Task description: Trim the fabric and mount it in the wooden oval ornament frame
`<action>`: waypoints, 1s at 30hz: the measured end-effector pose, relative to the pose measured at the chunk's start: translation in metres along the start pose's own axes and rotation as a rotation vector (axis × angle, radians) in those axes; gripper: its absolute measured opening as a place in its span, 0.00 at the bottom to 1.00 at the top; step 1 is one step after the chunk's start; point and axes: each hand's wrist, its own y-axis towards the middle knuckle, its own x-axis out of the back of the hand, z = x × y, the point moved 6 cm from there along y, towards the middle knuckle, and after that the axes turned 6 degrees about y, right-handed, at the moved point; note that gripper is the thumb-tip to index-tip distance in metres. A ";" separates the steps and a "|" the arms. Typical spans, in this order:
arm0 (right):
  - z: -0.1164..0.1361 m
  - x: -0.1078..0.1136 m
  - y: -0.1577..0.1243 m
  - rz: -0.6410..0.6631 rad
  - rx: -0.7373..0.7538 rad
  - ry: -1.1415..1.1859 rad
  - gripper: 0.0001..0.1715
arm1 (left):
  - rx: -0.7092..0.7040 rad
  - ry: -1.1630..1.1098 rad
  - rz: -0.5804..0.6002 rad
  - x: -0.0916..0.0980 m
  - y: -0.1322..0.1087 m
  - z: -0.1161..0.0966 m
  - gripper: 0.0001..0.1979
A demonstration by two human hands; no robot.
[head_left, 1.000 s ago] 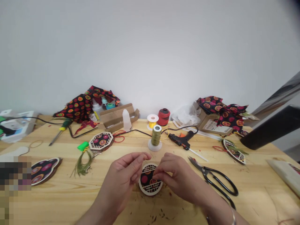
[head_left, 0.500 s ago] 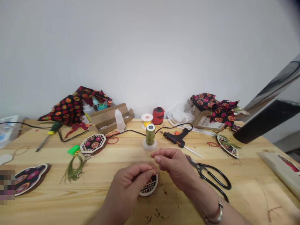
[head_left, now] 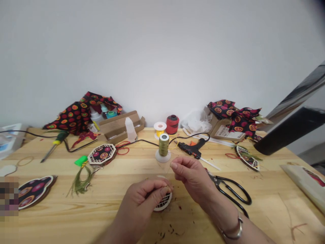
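My left hand (head_left: 146, 196) is closed in a pinch over a round white lattice ornament (head_left: 164, 200) with dark patterned fabric, holding it against the wooden table (head_left: 101, 203). My right hand (head_left: 191, 178) hovers just right of it and a little higher, thumb and forefinger pinched, apparently on a fine thread too thin to see clearly. An olive-green thread spool (head_left: 164, 146) stands upright just beyond both hands.
Black scissors (head_left: 232, 191) lie right of my right hand. A black glue gun (head_left: 193, 149) with its cord, red spool (head_left: 172, 124), yellow spool (head_left: 159, 128), octagonal ornament (head_left: 102, 154) with green tassel (head_left: 80, 178), screwdriver (head_left: 53, 145), fabric piles and cardboard boxes line the back.
My right hand lifted off the round ornament and rose up and away to the right, pinched. My left hand slid over the ornament and now covers most of it.
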 end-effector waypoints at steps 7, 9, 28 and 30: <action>0.016 -0.006 -0.006 0.055 0.195 -0.238 0.11 | 0.127 -0.237 -0.198 0.019 0.004 0.016 0.07; 0.019 -0.015 -0.012 0.176 0.253 -0.373 0.09 | 0.140 -0.339 -0.255 0.024 0.006 0.016 0.11; 0.028 -0.024 -0.024 0.152 0.535 -0.652 0.03 | 0.178 -0.371 -0.106 0.002 0.005 0.011 0.12; 0.027 -0.023 -0.023 0.146 0.520 -0.634 0.03 | 0.164 -0.365 -0.105 0.003 0.004 0.010 0.11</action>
